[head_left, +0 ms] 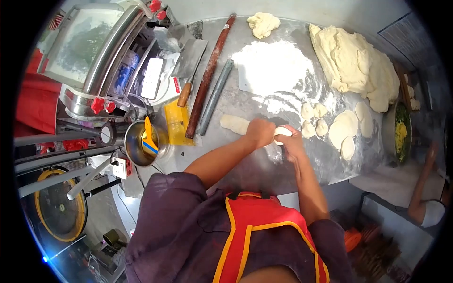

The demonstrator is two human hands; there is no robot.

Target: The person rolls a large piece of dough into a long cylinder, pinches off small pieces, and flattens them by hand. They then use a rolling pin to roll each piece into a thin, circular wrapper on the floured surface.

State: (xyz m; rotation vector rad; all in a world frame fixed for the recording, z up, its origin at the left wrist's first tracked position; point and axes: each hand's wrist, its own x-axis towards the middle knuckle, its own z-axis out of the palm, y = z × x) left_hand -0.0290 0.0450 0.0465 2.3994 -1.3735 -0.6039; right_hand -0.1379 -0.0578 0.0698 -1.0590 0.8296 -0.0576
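A roll of dough (234, 124) lies on the floured grey worktop (226, 160) and runs into my left hand (260, 133). The fingers of that hand are wrapped round its right end. My right hand (294, 144) is closed on a pale, rounded dough piece (283, 134), right up against my left hand. Whether this piece is still joined to the roll is hidden by my fingers. Several small dough balls (307, 129) sit just right of my right hand. Beyond them lie flattened dough rounds (343, 127), some overlapping.
Loose flour (273, 63) covers the back middle, near a large dough mass (354, 61) and a dough lump (263, 24). Leftward are two rolling pins (211, 75) (216, 96), a cleaver (189, 59), a metal pot (137, 146) with a brush (149, 134). A filling bowl (401, 132) and another person's arm (423, 184) are right.
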